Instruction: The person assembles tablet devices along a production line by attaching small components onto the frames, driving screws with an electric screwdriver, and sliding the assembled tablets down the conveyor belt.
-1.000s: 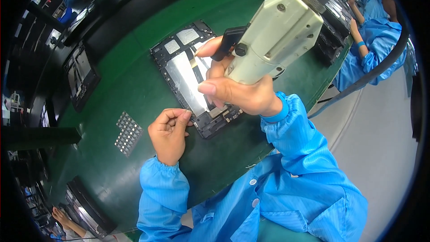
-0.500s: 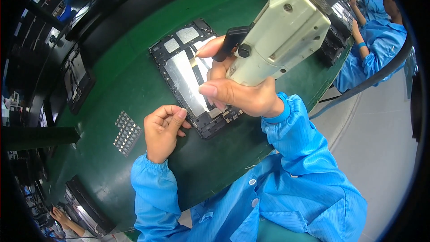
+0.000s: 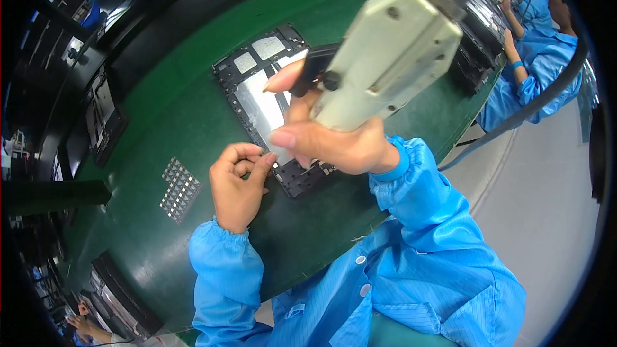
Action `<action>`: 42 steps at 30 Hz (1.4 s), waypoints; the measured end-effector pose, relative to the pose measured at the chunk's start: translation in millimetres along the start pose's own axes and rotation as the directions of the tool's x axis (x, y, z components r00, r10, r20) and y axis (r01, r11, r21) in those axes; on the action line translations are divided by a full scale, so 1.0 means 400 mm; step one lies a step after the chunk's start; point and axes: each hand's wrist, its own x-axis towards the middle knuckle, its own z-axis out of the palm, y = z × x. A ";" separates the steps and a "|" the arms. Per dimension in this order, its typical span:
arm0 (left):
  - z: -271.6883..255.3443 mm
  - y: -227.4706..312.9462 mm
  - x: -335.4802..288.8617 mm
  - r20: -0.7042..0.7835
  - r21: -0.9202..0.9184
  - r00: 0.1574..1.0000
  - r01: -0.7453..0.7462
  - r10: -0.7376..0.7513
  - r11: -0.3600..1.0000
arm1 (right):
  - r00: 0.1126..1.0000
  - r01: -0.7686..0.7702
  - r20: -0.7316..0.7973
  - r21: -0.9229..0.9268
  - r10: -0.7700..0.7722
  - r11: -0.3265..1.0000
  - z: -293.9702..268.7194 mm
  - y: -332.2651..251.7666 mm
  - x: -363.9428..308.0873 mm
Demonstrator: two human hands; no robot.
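Note:
My right hand (image 3: 334, 132) grips a cream-coloured electric screwdriver (image 3: 392, 58) with a black lever and a thick dark cable end. Fingers wrap its lower body; its working tip is hidden behind the hand. Beneath it lies an opened tablet (image 3: 257, 99), a black frame with silver panels inside, partly covered by the hand and tool. At the tablet's near left edge, my left hand (image 3: 238, 183) has thumb and forefinger pinched together. What they hold, if anything, is too small to make out. Left of that hand is a sheet of small square stickers (image 3: 180, 191).
The green work table (image 3: 160, 109) has a dark raised ledge along its far side. Another opened tablet (image 3: 106, 119) leans at the left. Stacked black frames (image 3: 475, 45) stand at the right, beside co-workers in blue (image 3: 540, 71). More frames (image 3: 122, 295) stand at the lower left.
My right hand and the screwdriver have shifted left, covering more of the tablet's middle. My left hand has moved slightly up and right along the edge, its fingers still pinched.

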 end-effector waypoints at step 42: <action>-0.380 -0.039 0.010 -0.125 0.814 0.921 -0.117 0.368 0.568 | 0.994 -0.101 0.039 0.001 0.101 0.995 0.056 0.023 0.016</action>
